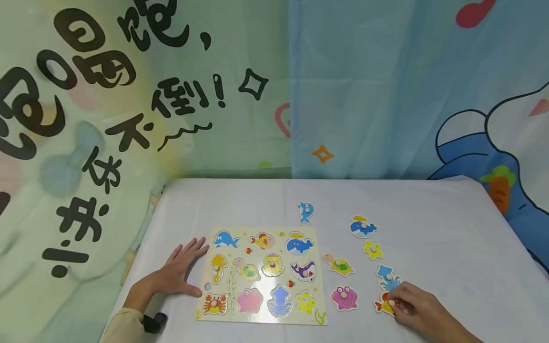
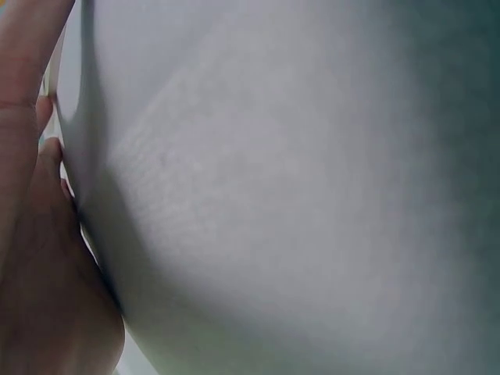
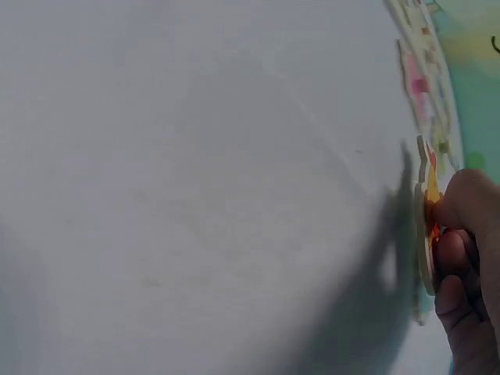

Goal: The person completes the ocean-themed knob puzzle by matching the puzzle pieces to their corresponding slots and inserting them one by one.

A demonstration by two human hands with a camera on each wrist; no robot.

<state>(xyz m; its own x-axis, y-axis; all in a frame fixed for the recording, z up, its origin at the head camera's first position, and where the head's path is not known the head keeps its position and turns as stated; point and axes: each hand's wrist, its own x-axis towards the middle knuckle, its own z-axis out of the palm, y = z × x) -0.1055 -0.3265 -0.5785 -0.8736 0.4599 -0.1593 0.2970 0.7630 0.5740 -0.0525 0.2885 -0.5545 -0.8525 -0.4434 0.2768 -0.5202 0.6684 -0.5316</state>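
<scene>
A cream puzzle board (image 1: 261, 318) with sea-animal shapes lies on the white table. My left hand (image 1: 180, 271) is spread at its left edge, thumb and fingertips touching it; the left wrist view shows this hand (image 2: 47, 258) only in part. With thumb and fingers my right hand (image 1: 422, 309) pinches the red and yellow fish piece (image 1: 385, 305), right of the board, just below the blue squid piece (image 1: 388, 278). In the right wrist view the fish piece (image 3: 427, 226) stands edge-on in the right fingers (image 3: 461, 203).
Loose pieces lie right of the board: a pink shell (image 1: 344, 298), a turtle (image 1: 339, 265), a yellow star (image 1: 373, 250) and a blue whale (image 1: 362, 228). A blue dolphin (image 1: 306, 213) lies behind the board. Printed curtains (image 1: 356, 95) hang behind the table.
</scene>
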